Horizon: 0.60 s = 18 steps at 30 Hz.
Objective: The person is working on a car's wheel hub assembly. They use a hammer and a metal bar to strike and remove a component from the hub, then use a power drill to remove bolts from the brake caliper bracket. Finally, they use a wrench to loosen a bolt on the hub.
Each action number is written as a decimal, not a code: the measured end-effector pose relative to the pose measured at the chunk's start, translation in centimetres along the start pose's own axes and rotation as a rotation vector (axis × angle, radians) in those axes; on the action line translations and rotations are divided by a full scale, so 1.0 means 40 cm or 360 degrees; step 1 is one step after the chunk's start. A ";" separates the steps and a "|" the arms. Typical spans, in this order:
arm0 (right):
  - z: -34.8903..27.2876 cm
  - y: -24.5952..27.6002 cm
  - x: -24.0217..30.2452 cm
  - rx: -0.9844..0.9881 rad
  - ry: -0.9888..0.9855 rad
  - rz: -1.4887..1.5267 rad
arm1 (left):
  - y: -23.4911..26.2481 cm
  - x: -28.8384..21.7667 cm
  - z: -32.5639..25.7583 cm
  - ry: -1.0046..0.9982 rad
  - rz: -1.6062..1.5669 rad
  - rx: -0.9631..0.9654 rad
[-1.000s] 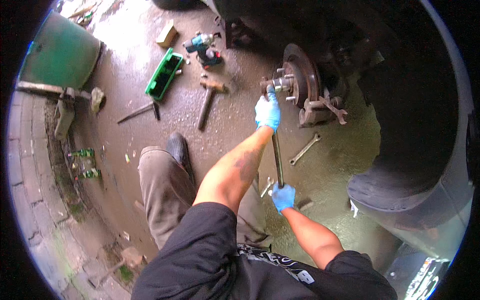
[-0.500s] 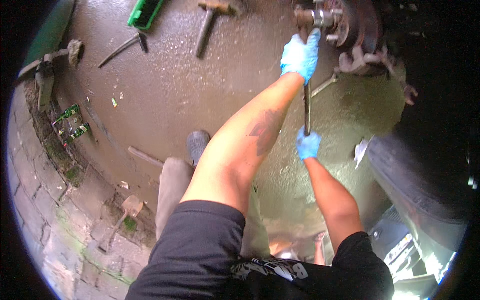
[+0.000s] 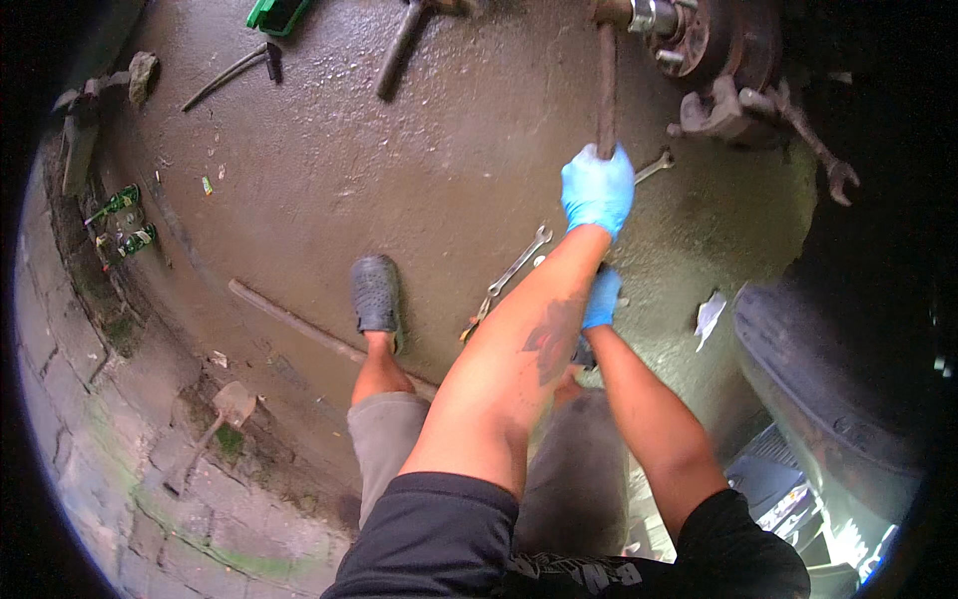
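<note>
A long rusty metal bar (image 3: 608, 85) runs down from a socket (image 3: 654, 16) on the wheel hub (image 3: 699, 45) at the top right. My left hand (image 3: 597, 190), in a light blue glove, is closed around the bar below its middle. Lower down, my right hand (image 3: 603, 299), gloved in blue too, is partly covered by my left forearm; it appears closed on the bar's near end, though its fingers are mostly hidden. A rusty caliper-like part (image 3: 723, 115) sits below the hub, beside an open-ended wrench (image 3: 823, 160).
Wrenches (image 3: 519, 262) lie by my feet, and another wrench (image 3: 654, 167) beyond my left hand. A hammer (image 3: 399, 50), green case (image 3: 277, 14) and long pipe (image 3: 299, 324) are on the wet floor. Green bottles (image 3: 135, 240) and a trowel-like tool (image 3: 235, 404) lie left. A dark car panel (image 3: 828, 379) stands right.
My left hand has slid down the bar from near the socket, baring its upper part. My view has shifted, showing my feet and the wrenches beside them.
</note>
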State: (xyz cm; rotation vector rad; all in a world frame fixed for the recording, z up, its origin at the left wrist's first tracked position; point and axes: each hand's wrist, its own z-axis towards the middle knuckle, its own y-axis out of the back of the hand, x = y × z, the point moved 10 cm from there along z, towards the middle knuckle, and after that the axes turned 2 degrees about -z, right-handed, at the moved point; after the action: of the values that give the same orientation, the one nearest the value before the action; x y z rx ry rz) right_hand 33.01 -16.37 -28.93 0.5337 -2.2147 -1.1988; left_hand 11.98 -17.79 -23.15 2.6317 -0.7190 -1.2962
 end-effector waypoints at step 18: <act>-0.035 -0.173 -0.163 0.0262 -0.1021 0.2143 | -0.067 0.197 -0.107 0.0218 -0.0116 0.0308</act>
State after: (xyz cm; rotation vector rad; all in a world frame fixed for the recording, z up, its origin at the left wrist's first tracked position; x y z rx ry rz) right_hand 39.44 -17.08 -36.04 -1.2953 -2.3231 -0.4197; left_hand 20.35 -19.51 -26.94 2.8913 -0.7695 -1.1003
